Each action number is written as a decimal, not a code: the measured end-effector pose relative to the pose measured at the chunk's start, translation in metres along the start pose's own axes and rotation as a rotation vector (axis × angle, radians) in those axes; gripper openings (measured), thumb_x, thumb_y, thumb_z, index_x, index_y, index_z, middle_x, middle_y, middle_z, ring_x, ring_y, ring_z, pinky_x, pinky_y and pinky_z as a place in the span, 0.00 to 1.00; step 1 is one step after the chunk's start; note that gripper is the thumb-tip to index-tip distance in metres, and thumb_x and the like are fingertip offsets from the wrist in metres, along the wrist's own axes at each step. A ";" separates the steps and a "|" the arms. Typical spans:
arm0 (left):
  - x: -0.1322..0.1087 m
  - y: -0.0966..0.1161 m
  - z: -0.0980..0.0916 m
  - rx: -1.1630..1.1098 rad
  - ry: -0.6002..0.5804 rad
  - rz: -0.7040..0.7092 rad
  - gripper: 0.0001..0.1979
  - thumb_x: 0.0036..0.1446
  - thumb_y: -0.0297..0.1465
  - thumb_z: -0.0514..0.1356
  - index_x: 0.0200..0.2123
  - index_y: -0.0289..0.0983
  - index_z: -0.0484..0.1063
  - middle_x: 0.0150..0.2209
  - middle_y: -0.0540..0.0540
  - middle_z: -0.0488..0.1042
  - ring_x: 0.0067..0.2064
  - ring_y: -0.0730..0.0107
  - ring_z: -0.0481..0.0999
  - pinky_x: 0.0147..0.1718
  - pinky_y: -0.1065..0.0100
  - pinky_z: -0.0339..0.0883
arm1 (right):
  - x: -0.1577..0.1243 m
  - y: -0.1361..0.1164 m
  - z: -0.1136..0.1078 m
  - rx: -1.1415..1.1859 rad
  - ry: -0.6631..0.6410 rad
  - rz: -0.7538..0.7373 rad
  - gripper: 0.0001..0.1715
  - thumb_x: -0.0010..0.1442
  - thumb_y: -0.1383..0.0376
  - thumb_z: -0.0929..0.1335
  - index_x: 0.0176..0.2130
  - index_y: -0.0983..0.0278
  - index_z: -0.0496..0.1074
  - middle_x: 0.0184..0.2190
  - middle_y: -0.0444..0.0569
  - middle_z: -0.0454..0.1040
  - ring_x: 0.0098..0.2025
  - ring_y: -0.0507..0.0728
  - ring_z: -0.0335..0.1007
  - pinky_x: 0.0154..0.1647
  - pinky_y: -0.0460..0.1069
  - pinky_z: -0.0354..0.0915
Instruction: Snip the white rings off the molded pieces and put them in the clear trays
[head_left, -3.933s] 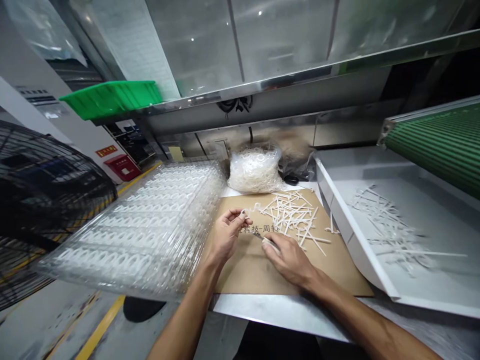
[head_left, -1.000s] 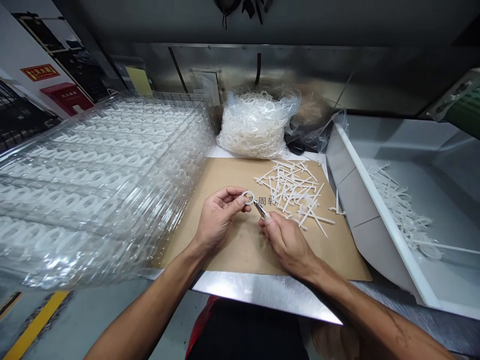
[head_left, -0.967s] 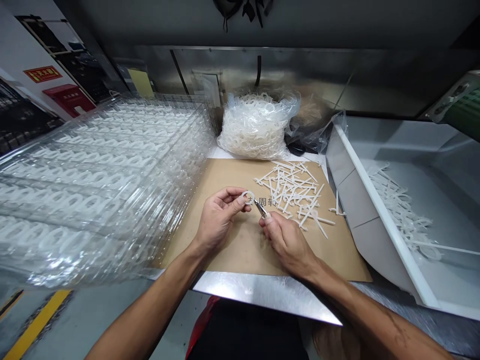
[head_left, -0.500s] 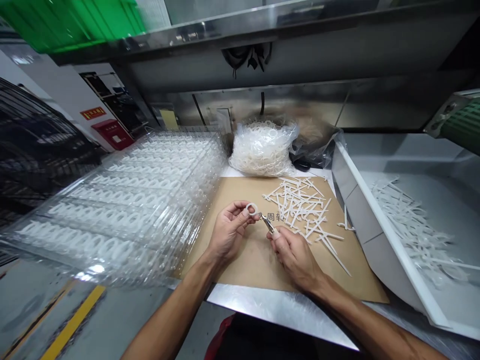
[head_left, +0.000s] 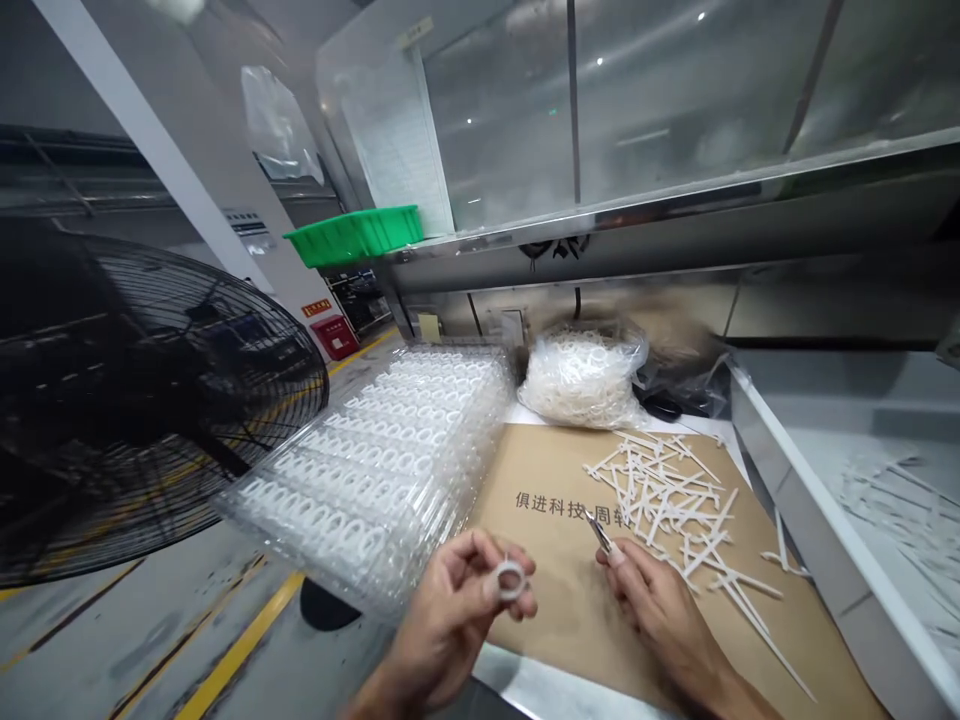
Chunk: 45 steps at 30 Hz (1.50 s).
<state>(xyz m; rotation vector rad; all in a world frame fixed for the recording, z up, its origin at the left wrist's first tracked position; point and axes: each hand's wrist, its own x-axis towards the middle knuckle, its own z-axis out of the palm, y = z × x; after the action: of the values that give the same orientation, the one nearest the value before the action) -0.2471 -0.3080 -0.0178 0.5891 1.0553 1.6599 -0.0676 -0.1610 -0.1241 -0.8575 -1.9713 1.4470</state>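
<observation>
1. On my feed, a workshop surface [head_left: 525, 685] carries a brown cardboard sheet [head_left: 547, 570] printed "俱进科技·周转".
2. The left hand [head_left: 450, 630] clenches a white plastic ring [head_left: 510, 579] above the cardboard.
3. The right hand [head_left: 660, 610] grasps a small metal tool [head_left: 600, 535], near white plastic strips [head_left: 667, 500].

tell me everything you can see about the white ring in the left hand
The white ring is a small, wide-banded loop that looks like matte molded plastic. It appears whole, with a tiny nub possibly on its upper edge, though that is too small to be sure of. It is held up at a tilt, its hole partly visible, pinched between the thumb and fingers of the left hand. Only those fingers touch it, and it is held above the brown card sheet.
</observation>
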 end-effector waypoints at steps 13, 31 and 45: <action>0.108 0.174 -0.034 0.758 -0.001 0.531 0.13 0.48 0.38 0.74 0.31 0.35 0.79 0.34 0.40 0.78 0.35 0.64 0.75 0.36 0.64 0.68 | -0.001 -0.009 0.002 0.004 -0.005 0.020 0.32 0.66 0.40 0.57 0.31 0.61 0.70 0.26 0.46 0.69 0.24 0.54 0.61 0.24 0.48 0.58; 0.320 0.186 -0.088 1.591 0.255 0.305 0.16 0.61 0.40 0.64 0.38 0.31 0.76 0.37 0.47 0.78 0.39 0.63 0.78 0.40 0.62 0.73 | -0.002 -0.013 -0.001 -0.094 -0.033 -0.110 0.26 0.71 0.48 0.55 0.38 0.60 0.71 0.30 0.47 0.74 0.33 0.58 0.72 0.37 0.50 0.62; 0.239 0.135 0.062 1.858 -0.499 0.521 0.16 0.56 0.42 0.60 0.40 0.38 0.79 0.34 0.47 0.80 0.35 0.64 0.76 0.35 0.70 0.63 | -0.008 -0.013 0.007 -0.623 -0.140 -0.462 0.15 0.63 0.56 0.65 0.43 0.64 0.72 0.35 0.50 0.78 0.34 0.58 0.74 0.31 0.49 0.64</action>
<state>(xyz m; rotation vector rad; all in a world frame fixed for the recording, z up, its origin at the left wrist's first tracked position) -0.3472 -0.0738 0.1022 2.4067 1.9038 0.2892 -0.0696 -0.1746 -0.1136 -0.4827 -2.5634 0.6463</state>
